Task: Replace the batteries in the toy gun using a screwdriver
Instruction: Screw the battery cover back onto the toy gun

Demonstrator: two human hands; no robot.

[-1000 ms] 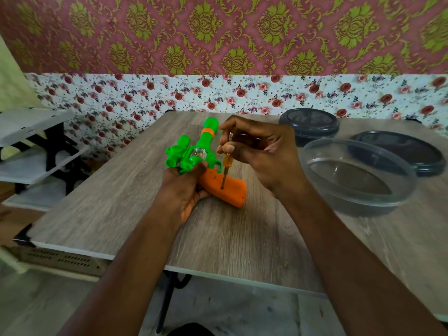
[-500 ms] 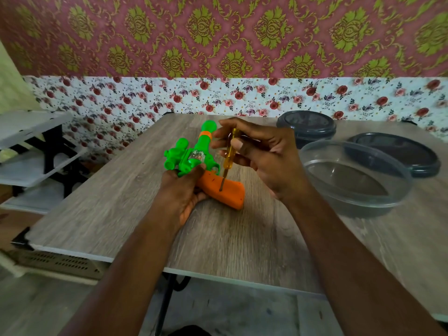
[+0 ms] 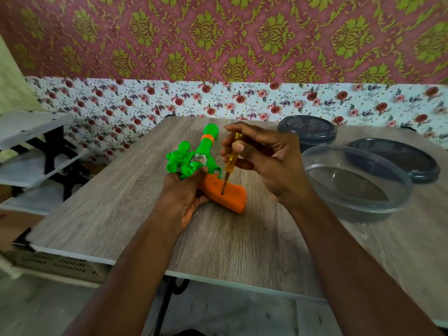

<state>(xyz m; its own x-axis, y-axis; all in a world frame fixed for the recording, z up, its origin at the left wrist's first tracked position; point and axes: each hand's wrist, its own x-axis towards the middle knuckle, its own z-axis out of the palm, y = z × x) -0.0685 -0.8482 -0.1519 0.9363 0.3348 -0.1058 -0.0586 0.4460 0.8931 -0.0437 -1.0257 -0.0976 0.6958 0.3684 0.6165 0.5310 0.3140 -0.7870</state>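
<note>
A toy gun [image 3: 198, 158] with a green body and an orange grip [image 3: 228, 196] lies on the wooden table [image 3: 135, 209], barrel pointing away from me. My left hand [image 3: 184, 192] clasps the gun's middle from the near side and holds it down. My right hand [image 3: 264, 161] pinches a small screwdriver [image 3: 231, 157] with a clear yellow handle between thumb and fingers. The tool stands nearly upright, its metal tip set into the orange grip. No batteries are visible.
A clear plastic bowl [image 3: 356, 183] sits right of my right hand. Behind it are a dark round container [image 3: 306, 130] and a dark lid [image 3: 397, 158]. White shelves [image 3: 29, 146] stand left of the table. The table's front edge lies close to me.
My right fingers have shifted up the screwdriver handle, which now shows more of its length. The tip stays on the orange grip. My left hand has not moved.
</note>
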